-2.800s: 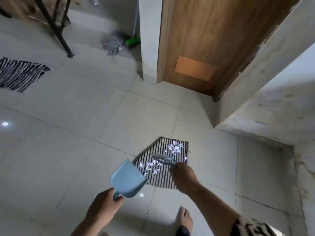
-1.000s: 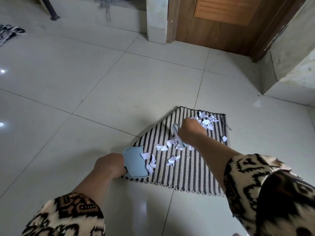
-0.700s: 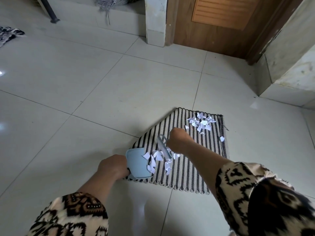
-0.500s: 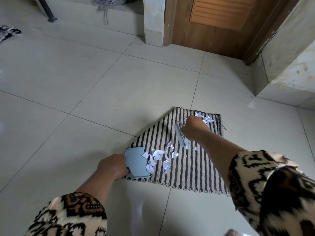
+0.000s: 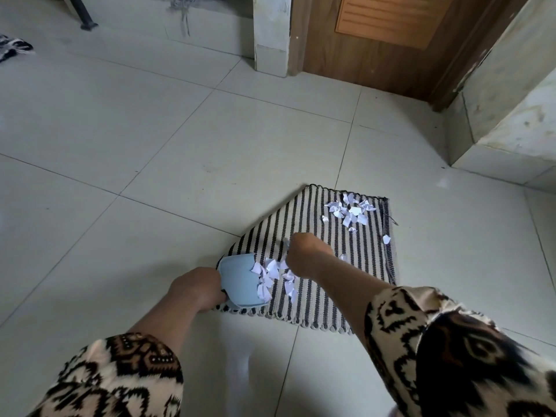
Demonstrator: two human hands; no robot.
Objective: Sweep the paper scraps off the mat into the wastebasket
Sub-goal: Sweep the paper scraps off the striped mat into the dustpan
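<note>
A black-and-white striped mat [image 5: 337,284] lies on the tiled floor. White paper scraps sit in two groups: one pile [image 5: 350,212] near the mat's far right corner, another [image 5: 273,278] at the mouth of a light blue dustpan [image 5: 240,281]. My left hand [image 5: 195,288] grips the dustpan's handle at the mat's near left corner. My right hand [image 5: 307,255] is closed on a small hand brush, almost wholly hidden behind the hand, right beside the near scraps. No wastebasket is in view.
A wooden door [image 5: 382,40] with a louvred vent stands at the far side, beside a white pillar [image 5: 270,31]. A low tiled ledge [image 5: 511,124] juts in at right. A second striped cloth [image 5: 13,48] lies far left, near a black metal leg [image 5: 82,16].
My right hand swept the brush from the middle of the mat toward the dustpan, pushing scraps up against its mouth. The dustpan and my left hand stayed in place.
</note>
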